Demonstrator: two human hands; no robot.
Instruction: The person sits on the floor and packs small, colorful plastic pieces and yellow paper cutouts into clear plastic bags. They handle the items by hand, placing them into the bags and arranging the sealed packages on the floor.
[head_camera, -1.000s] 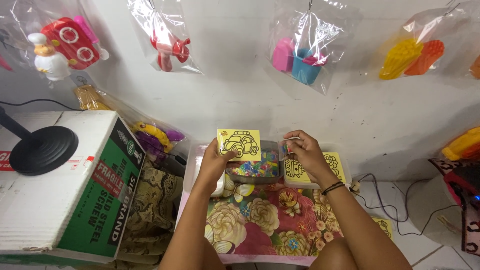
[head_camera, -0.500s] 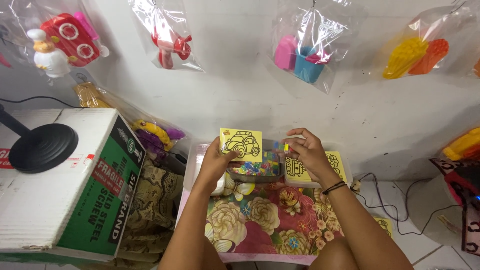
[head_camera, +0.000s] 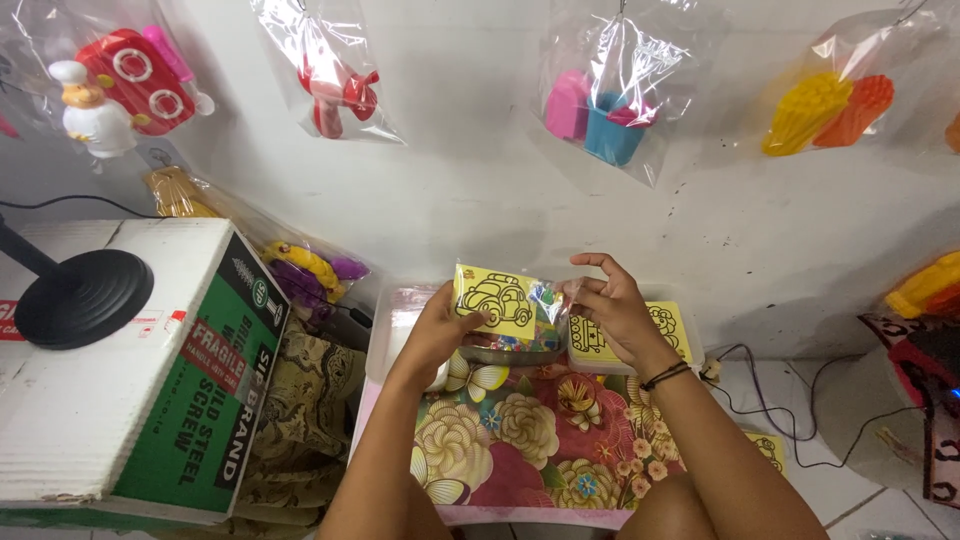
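Your left hand (head_camera: 437, 335) grips a small yellow card printed with a black outline of a car (head_camera: 494, 300), thumb in front near the lower edge and fingers behind, so the drawing faces you. The card sits inside a clear plastic sleeve (head_camera: 545, 300) whose loose end sticks out to the right. Your right hand (head_camera: 612, 310) pinches that loose end between thumb and bent fingers, with the forefinger lifted free. The two hands pull gently apart along the sleeve, which keeps the film taut and the card flat.

You hold the packet raised just above a shallow tray of small multicoloured pieces (head_camera: 520, 340), hard to make out behind the card. Just beside it, under your right wrist, lies a stack of similar yellow outline cards (head_camera: 668, 330) in a pale container, close enough to reach without shifting your arms. Another yellow card (head_camera: 765, 448) lies on the floor by your right forearm.

All this rests at the far end of a low table covered with a flowered cloth (head_camera: 510, 440), pushed against the white wall. To your left stands a white and green cardboard box (head_camera: 130, 390) with a black round lamp base (head_camera: 82, 295) on top. Bags of plastic toys (head_camera: 610, 95) hang on the wall above, well apart from your hands.
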